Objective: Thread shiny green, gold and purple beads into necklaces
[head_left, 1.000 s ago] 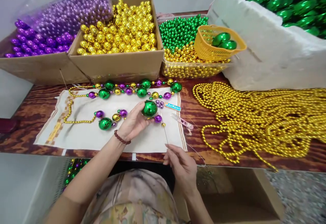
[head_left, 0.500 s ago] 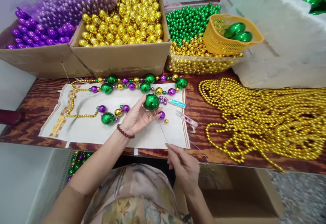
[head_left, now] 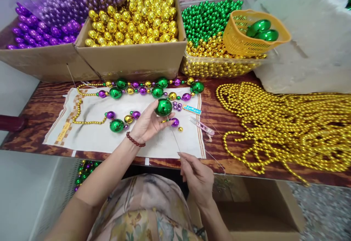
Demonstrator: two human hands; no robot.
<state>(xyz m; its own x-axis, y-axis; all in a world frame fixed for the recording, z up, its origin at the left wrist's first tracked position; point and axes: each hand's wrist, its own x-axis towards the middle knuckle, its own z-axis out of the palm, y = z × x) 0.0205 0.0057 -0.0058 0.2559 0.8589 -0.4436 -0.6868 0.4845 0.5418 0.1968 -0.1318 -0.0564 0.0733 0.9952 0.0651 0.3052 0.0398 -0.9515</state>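
My left hand [head_left: 146, 124] pinches a large shiny green ball [head_left: 163, 107] above a white cloth [head_left: 90, 135]. My right hand [head_left: 195, 175], at the table's near edge, pinches the lower end of a long thin needle [head_left: 173, 135] that slants up to the ball. A purple bead [head_left: 174, 121] and a small gold bead [head_left: 180, 129] lie just right of the ball. A half-strung strand of green, purple and gold beads [head_left: 117, 123] trails left across the cloth. A finished strand [head_left: 148, 88] lies along the cloth's far edge.
Cardboard boxes of purple balls [head_left: 46, 33] and gold balls [head_left: 134, 14] stand at the back. A clear tub of green and gold beads [head_left: 208, 33] bears a yellow basket [head_left: 252, 36]. Gold bead chains [head_left: 287, 127] heap at right. Small clippers [head_left: 201, 126] lie on the cloth.
The view has tilted down a little. The needle's tip has come up from beside the purple bead to the underside of the green ball. Both hands have barely shifted.
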